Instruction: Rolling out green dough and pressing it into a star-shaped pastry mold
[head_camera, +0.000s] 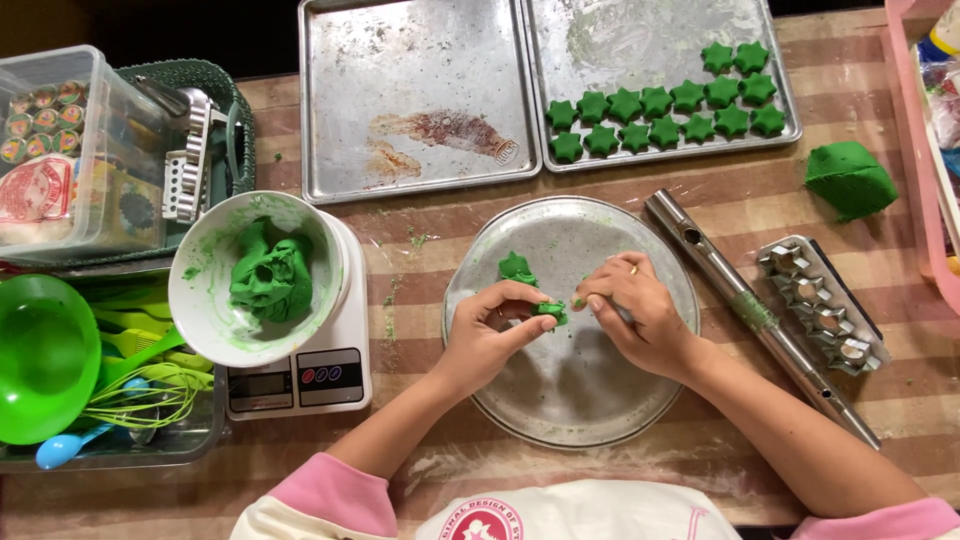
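My left hand (488, 335) and my right hand (640, 312) meet over a round metal plate (590, 400). Between the fingertips of both hands is a small piece of green dough (551, 311). A green star-shaped dough piece (516, 268) lies on the plate just beyond my left hand. My right hand's fingers curl toward the small piece from the right.
A white bowl of green dough (268, 275) sits on a kitchen scale (300, 375). Two metal trays (420, 90) lie at the back; the right one holds several green stars (660, 112). A metal tube (755, 315), star cutters (820, 300), a dough lump (850, 178) and bins of utensils (100, 380) surround the plate.
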